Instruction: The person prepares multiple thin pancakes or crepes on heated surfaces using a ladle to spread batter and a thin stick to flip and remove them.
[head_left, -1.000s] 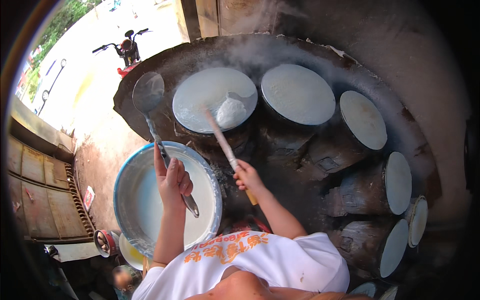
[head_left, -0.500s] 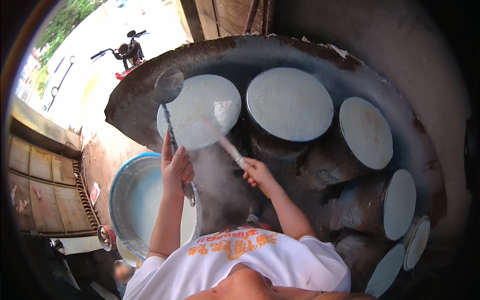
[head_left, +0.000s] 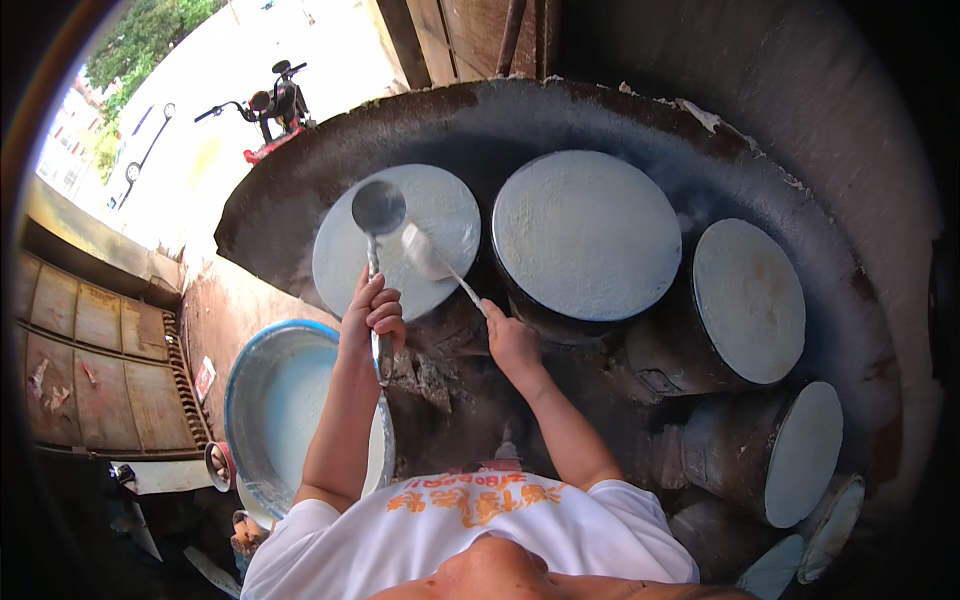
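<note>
My left hand [head_left: 372,312] is closed around the handle of a metal ladle [head_left: 379,208]. The ladle's round bowl hangs over the left part of the nearest-left round griddle [head_left: 450,215], which is coated with a pale white layer. In my right hand [head_left: 512,338] is the thin handle of a flat white spreader [head_left: 424,252]. Its broad head is over the same griddle, just right of the ladle; whether it touches the white layer I cannot tell. Below my left forearm stands a big blue-rimmed tub [head_left: 232,385] with whitish liquid inside.
More round white-topped griddles on dark drums curve to the right, beginning with a large one [head_left: 587,235] and a tilted-looking one [head_left: 748,300]. A rusty curved metal wall [head_left: 600,95] runs behind them. Beyond it, at upper left, stands a scooter [head_left: 275,105].
The ladle has swung right and nearer, from the griddle's left edge to over its surface. My left index finger, earlier stretched out, is now curled around the handle. The spreader's head has shifted slightly.
</note>
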